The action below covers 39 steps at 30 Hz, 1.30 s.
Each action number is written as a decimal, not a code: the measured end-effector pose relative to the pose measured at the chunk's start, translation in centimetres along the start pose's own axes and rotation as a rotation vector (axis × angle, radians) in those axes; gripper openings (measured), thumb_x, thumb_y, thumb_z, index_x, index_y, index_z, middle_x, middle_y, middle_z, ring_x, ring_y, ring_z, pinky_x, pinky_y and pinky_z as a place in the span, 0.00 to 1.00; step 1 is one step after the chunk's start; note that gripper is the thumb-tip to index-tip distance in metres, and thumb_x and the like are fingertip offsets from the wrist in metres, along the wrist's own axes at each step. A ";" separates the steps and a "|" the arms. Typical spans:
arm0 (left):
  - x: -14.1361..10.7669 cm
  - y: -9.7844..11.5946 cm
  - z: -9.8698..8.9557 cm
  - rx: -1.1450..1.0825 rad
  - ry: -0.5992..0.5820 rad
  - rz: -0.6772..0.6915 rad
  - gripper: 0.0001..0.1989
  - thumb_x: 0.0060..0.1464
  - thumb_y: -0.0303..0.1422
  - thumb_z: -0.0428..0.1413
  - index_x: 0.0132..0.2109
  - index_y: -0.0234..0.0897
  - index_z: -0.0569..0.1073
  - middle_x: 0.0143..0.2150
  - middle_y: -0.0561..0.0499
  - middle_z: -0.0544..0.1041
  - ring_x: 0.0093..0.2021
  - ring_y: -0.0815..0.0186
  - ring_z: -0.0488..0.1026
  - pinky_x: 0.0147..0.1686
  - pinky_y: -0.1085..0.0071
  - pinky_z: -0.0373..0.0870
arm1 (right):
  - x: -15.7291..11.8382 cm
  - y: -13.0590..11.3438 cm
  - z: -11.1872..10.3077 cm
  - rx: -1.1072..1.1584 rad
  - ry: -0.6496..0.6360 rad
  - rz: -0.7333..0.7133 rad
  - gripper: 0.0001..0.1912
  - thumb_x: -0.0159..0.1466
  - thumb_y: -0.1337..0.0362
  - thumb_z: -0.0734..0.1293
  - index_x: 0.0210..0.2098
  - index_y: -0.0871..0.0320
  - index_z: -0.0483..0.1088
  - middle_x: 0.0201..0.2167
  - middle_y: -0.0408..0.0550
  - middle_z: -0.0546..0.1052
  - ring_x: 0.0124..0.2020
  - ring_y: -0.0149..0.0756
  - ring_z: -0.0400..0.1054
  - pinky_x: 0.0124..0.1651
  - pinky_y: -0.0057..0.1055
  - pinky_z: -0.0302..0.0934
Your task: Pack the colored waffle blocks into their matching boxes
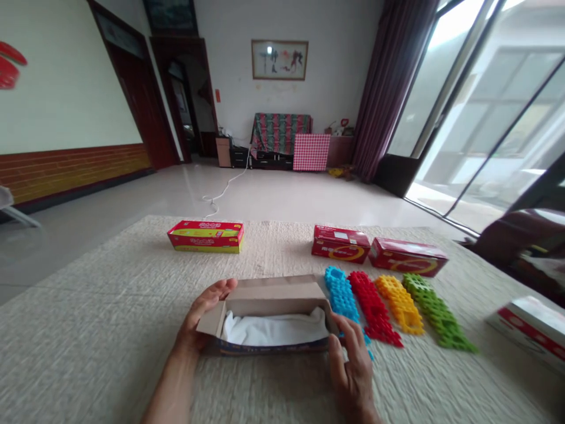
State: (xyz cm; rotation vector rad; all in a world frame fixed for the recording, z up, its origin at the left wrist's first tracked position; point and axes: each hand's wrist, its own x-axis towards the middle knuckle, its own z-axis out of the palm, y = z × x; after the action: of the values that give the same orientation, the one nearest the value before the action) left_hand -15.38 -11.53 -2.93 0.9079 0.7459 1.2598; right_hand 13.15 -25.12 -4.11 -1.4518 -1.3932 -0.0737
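The left hand (205, 312) and right hand (352, 366) hold the box (273, 348) ends, white cloth (274, 330) inside, lid (277, 288) still open.

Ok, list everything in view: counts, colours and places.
open box: one, tan inside, front centre
cloth: one, white, inside open box
plastic strips: four, blue, red, yellow, green, right of open box
long carton: one, red and yellow, left beyond open box
paired cartons: two, dark red, beyond plastic strips
edge carton: one, white and red, right edge
cover: one, beige, under cartons
framed picture: one, brown frame, far wall
coverings: two, checked red, patterned green, far wall
curtain: one, purple, upper right
cable: one, white, beyond cover
doorways: two, brown framed, upper left
glass panes: several, clear, upper right
left hand and right hand: two, bare, open box's ends
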 end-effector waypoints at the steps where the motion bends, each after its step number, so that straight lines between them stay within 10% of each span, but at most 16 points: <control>1: 0.0 0.4 -0.3 0.066 -0.024 -0.028 0.17 0.49 0.37 0.59 0.46 0.38 0.75 0.53 0.43 0.77 0.59 0.52 0.68 0.60 0.54 0.61 | 0.0 0.0 0.0 0.007 0.007 0.002 0.16 0.66 0.63 0.59 0.53 0.55 0.64 0.47 0.53 0.69 0.43 0.39 0.69 0.38 0.33 0.69; 8: 0.0 4.6 0.9 0.768 -0.205 0.009 0.17 0.51 0.34 0.54 0.48 0.39 0.77 0.51 0.46 0.78 0.53 0.56 0.74 0.53 0.60 0.69 | 0.4 0.1 -0.2 0.018 0.016 0.011 0.14 0.66 0.62 0.60 0.50 0.54 0.66 0.46 0.52 0.70 0.42 0.38 0.69 0.37 0.33 0.68; 13: -0.4 5.0 3.5 1.252 -0.182 0.343 0.14 0.51 0.30 0.52 0.42 0.42 0.79 0.45 0.51 0.80 0.48 0.61 0.76 0.52 0.66 0.69 | 0.4 -0.1 -0.4 0.034 -0.001 -0.001 0.15 0.67 0.63 0.59 0.52 0.54 0.65 0.46 0.52 0.69 0.43 0.37 0.69 0.38 0.32 0.68; 39: 1.1 5.7 5.2 1.471 -0.193 0.651 0.14 0.57 0.27 0.47 0.42 0.39 0.78 0.41 0.47 0.81 0.43 0.62 0.77 0.45 0.68 0.72 | 0.2 0.5 0.2 -0.019 0.028 0.034 0.18 0.64 0.61 0.61 0.54 0.55 0.63 0.48 0.54 0.71 0.46 0.45 0.69 0.42 0.41 0.68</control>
State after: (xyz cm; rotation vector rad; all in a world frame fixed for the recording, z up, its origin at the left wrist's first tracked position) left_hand -13.27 -10.88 4.57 2.5761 1.2732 0.9781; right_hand 13.54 -24.70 -4.37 -1.4847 -1.3482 -0.0859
